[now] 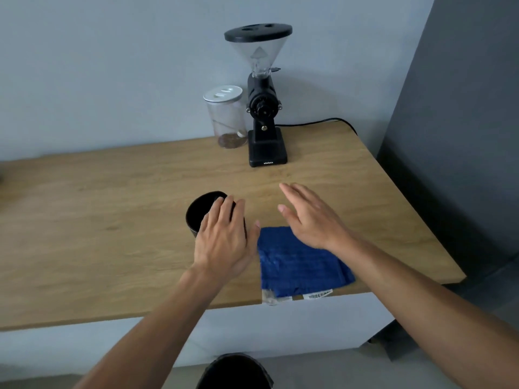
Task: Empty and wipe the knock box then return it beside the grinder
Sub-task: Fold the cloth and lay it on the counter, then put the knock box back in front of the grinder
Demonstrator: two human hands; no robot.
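The black knock box (200,213) sits on the wooden counter (112,220), well in front of the grinder (265,113); the left hand (224,240) lies over it, fingers spread, not gripping; the right hand (311,217) hovers open above the blue cloth (297,265), holding nothing.

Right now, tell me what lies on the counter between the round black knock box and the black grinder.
Nothing: in the head view, only bare wooden counter separates the round black knock box from the black grinder.
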